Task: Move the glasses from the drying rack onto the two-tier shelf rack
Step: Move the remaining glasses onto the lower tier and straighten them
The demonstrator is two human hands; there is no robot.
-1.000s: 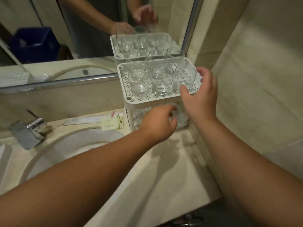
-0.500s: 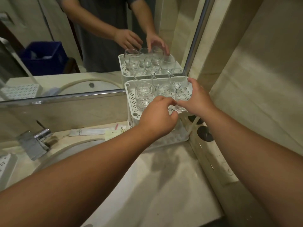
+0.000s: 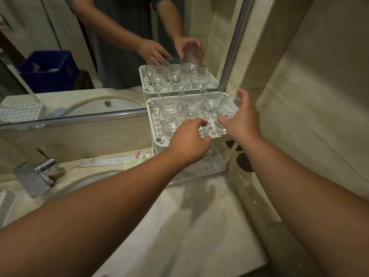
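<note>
The clear, round-bodied drinking glasses [image 3: 171, 115] are smooth, glossy glass with bright reflections. The white two-tier shelf rack [image 3: 154, 116] is matt moulded plastic, its trays perforated with small diamond-shaped holes. The beige stone-look worktop [image 3: 191, 226] has a smooth, satin finish with faint veining. The square tap [image 3: 37, 172] at the worktop's left edge is polished chrome-like metal. The wall mirror [image 3: 79, 56] is glossy glass with a bright metal frame strip. The white sachet [image 3: 103, 161] at the worktop's back edge looks like matt paper.
</note>
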